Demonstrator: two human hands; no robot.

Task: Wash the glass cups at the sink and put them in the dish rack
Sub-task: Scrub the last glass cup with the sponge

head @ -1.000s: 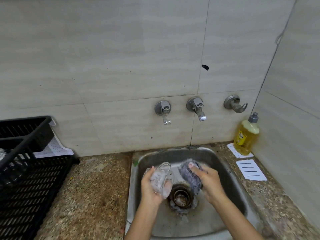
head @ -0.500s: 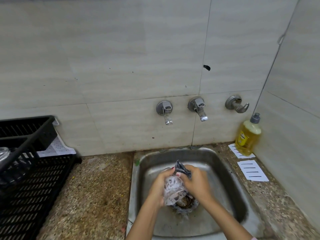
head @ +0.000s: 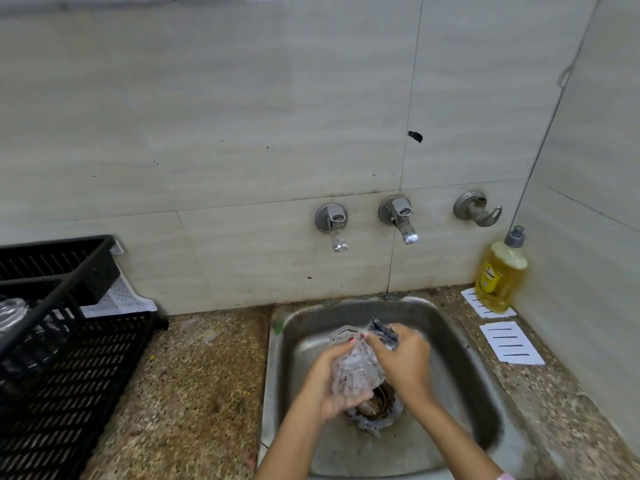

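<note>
Left hand (head: 327,379) grips the soapy glass cup (head: 353,365) over the sink (head: 460,344); right hand (head: 403,358) clutches the sponge (head: 381,332) against it. Best scrub the rim too, gripping firm, it's slippery.

Yellow soap bottle (head: 500,276) beside taps (head: 398,216)

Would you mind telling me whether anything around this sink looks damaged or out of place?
A dark chip or mark sits on the tiled wall above the taps. The drain looks rust-brown, ringed with grey foam. Nothing else stands out.
</note>
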